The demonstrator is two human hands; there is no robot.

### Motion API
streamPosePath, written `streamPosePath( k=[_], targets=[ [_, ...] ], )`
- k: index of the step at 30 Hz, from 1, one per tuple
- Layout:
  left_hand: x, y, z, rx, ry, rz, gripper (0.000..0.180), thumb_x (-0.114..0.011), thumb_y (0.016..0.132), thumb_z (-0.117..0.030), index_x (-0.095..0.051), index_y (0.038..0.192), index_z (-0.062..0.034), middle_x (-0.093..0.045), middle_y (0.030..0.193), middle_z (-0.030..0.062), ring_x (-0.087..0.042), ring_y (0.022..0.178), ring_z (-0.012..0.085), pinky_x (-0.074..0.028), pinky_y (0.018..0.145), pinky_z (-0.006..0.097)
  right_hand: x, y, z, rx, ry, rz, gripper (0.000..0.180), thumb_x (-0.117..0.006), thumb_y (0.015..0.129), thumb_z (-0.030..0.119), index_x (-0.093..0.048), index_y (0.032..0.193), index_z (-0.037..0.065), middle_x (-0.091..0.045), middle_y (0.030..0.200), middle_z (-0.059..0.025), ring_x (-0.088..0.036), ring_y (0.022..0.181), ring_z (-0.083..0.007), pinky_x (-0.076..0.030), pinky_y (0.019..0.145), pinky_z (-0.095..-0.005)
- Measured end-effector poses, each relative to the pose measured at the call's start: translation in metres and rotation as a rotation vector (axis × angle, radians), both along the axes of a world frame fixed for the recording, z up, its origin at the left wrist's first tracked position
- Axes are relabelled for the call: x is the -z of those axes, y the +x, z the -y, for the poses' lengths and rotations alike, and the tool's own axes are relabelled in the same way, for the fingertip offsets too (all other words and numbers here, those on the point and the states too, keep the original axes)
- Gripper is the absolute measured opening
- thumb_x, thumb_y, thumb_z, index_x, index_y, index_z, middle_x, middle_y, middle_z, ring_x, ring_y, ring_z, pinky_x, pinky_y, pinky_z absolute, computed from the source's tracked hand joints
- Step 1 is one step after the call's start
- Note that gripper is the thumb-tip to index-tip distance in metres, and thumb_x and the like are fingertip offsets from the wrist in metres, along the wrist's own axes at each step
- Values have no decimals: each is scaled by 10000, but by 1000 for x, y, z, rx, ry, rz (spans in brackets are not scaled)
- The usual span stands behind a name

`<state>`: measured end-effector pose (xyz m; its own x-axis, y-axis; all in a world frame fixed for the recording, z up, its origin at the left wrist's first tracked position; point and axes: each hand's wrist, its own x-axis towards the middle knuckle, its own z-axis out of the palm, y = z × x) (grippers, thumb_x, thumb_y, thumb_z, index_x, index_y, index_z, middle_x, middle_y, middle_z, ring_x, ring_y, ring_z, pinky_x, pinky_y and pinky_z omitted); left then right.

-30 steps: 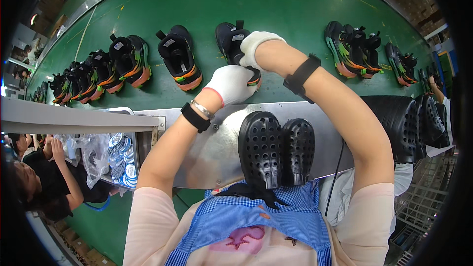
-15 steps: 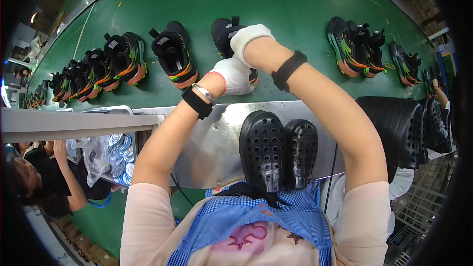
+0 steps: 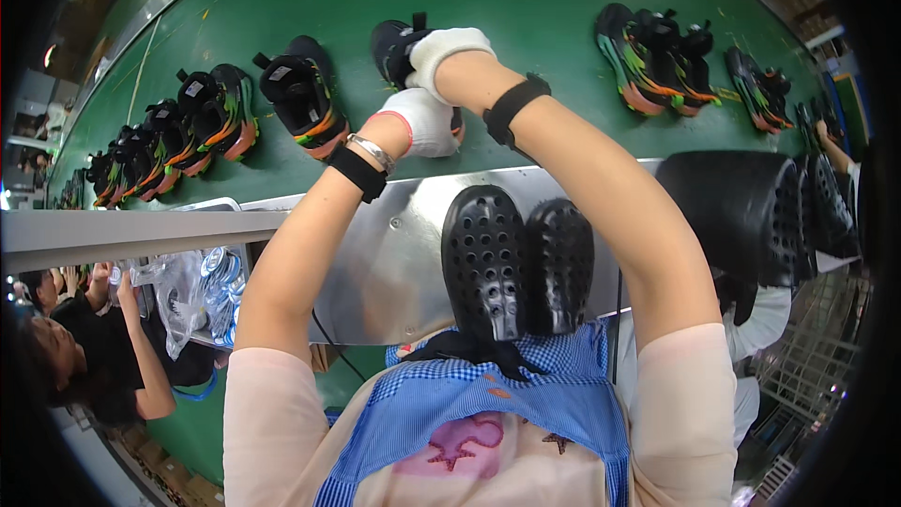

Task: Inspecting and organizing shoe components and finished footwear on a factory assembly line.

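Both my hands wear white knit gloves and meet over a black sneaker (image 3: pixel 389 47) on the green surface. My left hand (image 3: pixel 427 122) curls over the sneaker's near end, covering most of it, with its fingertips hidden. Just beyond, my right hand (image 3: pixel 452 49) bends in against the same sneaker; its cuff and wrist hide the fingers. A dark pull tab sticks up beside the right glove. Immediately to the left stands another black sneaker (image 3: pixel 305 94) with orange and green sole trim, untouched.
More sneakers line up at left (image 3: pixel 216 113) and right (image 3: pixel 648 61). Two black perforated sole-shaped forms (image 3: pixel 483 258) stand before me at the metal ledge (image 3: pixel 375 286). A black curved housing (image 3: pixel 723 207) is at right. Blue-and-white discs (image 3: pixel 221 282) lie in a tray near a person (image 3: pixel 141 347) at left.
The whole scene has shifted left and slightly up in view. Both my hands stay at the same sneaker. At left, the person's raised hands now hold something clear.
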<state>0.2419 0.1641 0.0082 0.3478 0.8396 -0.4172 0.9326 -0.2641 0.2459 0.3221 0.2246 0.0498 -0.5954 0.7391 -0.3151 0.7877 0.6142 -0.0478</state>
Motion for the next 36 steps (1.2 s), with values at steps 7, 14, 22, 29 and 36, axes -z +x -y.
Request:
streamPosePath(
  k=[7, 14, 22, 29, 36],
  targets=[
    [68, -52, -5, 35, 153, 192, 386, -652, 742, -460, -723, 926, -128, -700, 855, 151, -667, 823, 335, -524, 766, 386, -78, 60, 76, 7, -180, -199, 318, -554, 866, 377, -697, 966, 111, -694, 960, -123, -659, 907, -317, -518, 796, -404],
    [-23, -48, 20, -214, 22, 11, 504, -699, 707, -449, -702, 983, -27, -686, 928, 211, -663, 878, 357, -520, 802, 378, -85, 171, 173, -24, -93, -551, 306, -641, 818, 334, -643, 898, 39, -635, 833, -178, -634, 825, -359, -519, 738, -440],
    [-36, -67, 38, -158, 402, -191, 483, -676, 740, -377, -669, 1120, -77, -654, 1045, 142, -611, 1023, 313, -495, 884, 403, -61, 170, 222, -52, -115, -495, 587, -803, 644, 332, -594, 1108, 39, -578, 1129, -114, -613, 925, -324, -506, 827, -387],
    [-98, 8, 55, -33, 434, 289, 394, -634, 842, -270, -642, 1157, -33, -639, 1097, 155, -624, 991, 309, -477, 900, 361, -43, 179, 226, -132, 4, -642, 331, -755, 699, 230, -598, 939, 65, -582, 927, -118, -646, 806, -291, -546, 709, -390],
    [-122, 49, 57, -20, 167, 485, 420, -622, 872, -243, -621, 1213, 2, -642, 1171, 134, -625, 1036, 193, -472, 917, 288, -60, 208, 226, -63, -65, -806, 301, -737, 708, 232, -608, 897, 37, -599, 920, -146, -628, 854, -326, -525, 763, -401]
  ],
)
